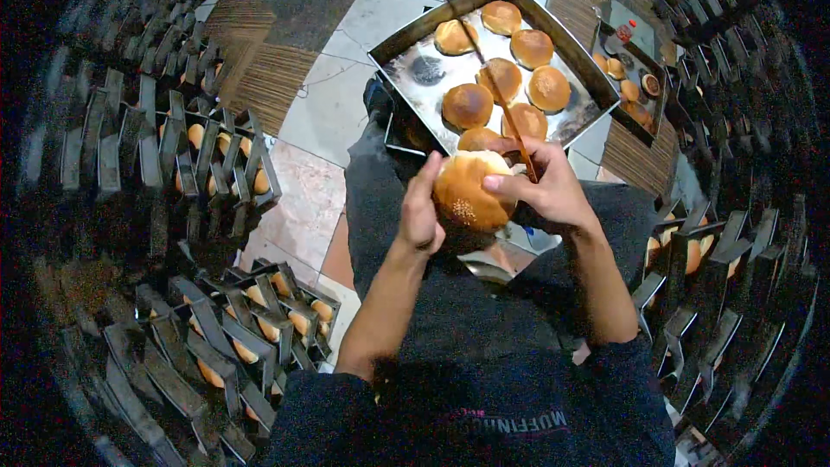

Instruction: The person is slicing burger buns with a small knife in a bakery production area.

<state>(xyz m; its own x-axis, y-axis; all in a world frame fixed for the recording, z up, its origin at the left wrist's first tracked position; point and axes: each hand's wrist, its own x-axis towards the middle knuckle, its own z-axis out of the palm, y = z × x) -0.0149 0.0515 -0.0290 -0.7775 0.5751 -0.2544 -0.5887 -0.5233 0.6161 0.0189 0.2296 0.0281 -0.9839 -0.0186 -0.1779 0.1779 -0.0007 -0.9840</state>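
Note:
A round, golden-brown bun [476, 198] with a patch of sesame seeds is held above my lap, in front of a tray. My left hand [421, 204] presses against its left side, palm inward and fingers pointing up. On its right side lies the thumb of my right hand [545, 185]. That hand also grips a long, thin, brown blade-like tool [499, 87], which slants away over the tray; whether its edge is sharp cannot be seen. Several similar buns [468, 106] sit in the square metal tray [421, 39], one partly hidden behind my fingers.
Stacks of dark metal trays with buns rise at the left [259, 168], lower left [305, 318] and right [697, 246]. Another tray [655, 123] at the upper right holds buns and a red-capped container [624, 32]. Below is a patchwork tile floor [305, 194].

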